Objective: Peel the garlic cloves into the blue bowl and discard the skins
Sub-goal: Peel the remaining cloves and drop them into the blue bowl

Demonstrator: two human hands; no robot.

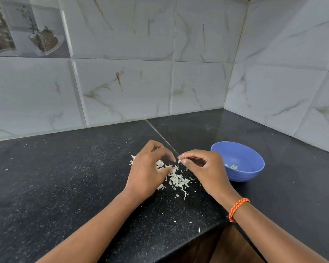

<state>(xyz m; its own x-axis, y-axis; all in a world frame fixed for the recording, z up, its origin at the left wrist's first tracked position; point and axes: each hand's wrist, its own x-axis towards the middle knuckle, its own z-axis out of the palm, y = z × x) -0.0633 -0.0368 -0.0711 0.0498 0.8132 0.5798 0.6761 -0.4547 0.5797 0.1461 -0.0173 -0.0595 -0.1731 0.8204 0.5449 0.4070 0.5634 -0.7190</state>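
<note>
Black speckled counter in a marble-tiled wall corner.

Black counter (skins, blue bowl)

Countertop: black speckled stone, a seam running from centre toward 11 o'clock.
Wall tiles: glossy white marble pattern, brown drip stains at 12 o'clock.
Picture tile: 10 o'clock corner, printed tableware scene.
</note>
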